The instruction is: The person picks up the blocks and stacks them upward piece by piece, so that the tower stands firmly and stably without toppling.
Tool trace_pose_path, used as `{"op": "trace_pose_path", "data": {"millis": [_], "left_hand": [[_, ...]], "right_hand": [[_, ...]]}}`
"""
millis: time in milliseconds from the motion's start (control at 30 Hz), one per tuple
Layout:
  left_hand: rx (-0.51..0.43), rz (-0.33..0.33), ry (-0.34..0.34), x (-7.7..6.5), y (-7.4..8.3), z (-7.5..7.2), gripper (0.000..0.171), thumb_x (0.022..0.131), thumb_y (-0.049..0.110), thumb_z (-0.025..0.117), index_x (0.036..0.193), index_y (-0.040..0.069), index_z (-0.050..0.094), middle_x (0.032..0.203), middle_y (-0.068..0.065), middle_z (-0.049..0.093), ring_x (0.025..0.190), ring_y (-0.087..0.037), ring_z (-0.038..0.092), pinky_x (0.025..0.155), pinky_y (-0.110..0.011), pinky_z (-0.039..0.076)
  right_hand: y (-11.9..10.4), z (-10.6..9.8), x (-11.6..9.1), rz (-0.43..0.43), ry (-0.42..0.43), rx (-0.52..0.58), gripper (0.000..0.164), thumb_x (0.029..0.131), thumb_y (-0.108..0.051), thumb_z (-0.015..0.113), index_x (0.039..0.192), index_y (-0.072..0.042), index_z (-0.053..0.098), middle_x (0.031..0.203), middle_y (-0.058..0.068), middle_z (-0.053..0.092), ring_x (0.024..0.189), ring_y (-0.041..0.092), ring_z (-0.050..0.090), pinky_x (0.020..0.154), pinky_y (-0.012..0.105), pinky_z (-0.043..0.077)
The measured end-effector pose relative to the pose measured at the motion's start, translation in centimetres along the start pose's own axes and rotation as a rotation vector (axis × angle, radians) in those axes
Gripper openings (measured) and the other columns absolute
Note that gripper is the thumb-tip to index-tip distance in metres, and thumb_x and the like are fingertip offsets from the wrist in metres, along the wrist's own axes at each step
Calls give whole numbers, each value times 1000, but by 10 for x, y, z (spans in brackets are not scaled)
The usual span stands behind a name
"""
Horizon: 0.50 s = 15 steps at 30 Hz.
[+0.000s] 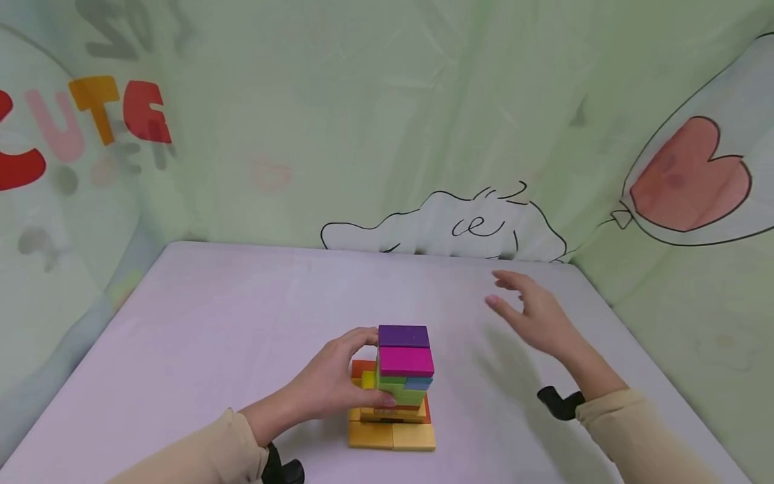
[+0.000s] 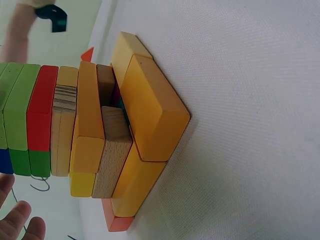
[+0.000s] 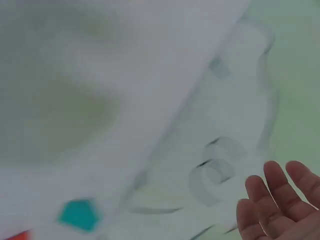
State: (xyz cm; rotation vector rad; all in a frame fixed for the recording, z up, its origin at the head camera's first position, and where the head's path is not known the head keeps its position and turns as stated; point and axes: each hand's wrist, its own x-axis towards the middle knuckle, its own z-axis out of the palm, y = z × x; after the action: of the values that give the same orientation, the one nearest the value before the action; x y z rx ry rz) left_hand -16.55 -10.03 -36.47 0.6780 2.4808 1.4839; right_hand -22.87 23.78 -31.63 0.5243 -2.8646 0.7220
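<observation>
A tower of coloured wooden blocks [image 1: 405, 361] stands on the table, with purple and magenta blocks on top and yellow-orange blocks [image 1: 392, 435] at its base. My left hand [image 1: 331, 376] holds the tower from its left side, thumb across the front at the green blocks [image 1: 392, 390] and fingers at the back near the top. The left wrist view shows green, red [image 2: 42, 107] and orange layers over bare wood pieces [image 2: 112, 150], with fingertips [image 2: 17, 215] beside them. My right hand [image 1: 538, 316] is raised off to the right, fingers extended, holding nothing.
The tower rests on a pale table [image 1: 242, 316] whose far edge meets a green printed curtain [image 1: 363, 121]. More curtain hangs at both sides. Blurred teal [image 3: 80, 215] and red [image 3: 19, 235] shapes appear low in the right wrist view.
</observation>
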Motion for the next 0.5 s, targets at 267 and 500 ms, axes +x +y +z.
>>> {"op": "trace_pose_path", "data": {"millis": [267, 500], "left_hand": [[-4, -22, -4, -1, 1, 0, 63, 75, 32, 92, 129, 19, 63, 145, 0, 59, 144, -28, 46, 118, -65, 35], [-6, -24, 2, -1, 1, 0, 64, 75, 32, 92, 131, 20, 62, 144, 0, 59, 144, -28, 46, 118, -66, 34]], "right_hand": [[121, 9, 13, 314, -188, -163, 68, 101, -21, 60, 149, 16, 31, 143, 49, 35, 132, 65, 36, 107, 73, 37], [141, 22, 14, 290, -227, -238, 52, 96, -13, 62, 135, 18, 49, 136, 45, 49, 128, 63, 44, 107, 69, 41]]}}
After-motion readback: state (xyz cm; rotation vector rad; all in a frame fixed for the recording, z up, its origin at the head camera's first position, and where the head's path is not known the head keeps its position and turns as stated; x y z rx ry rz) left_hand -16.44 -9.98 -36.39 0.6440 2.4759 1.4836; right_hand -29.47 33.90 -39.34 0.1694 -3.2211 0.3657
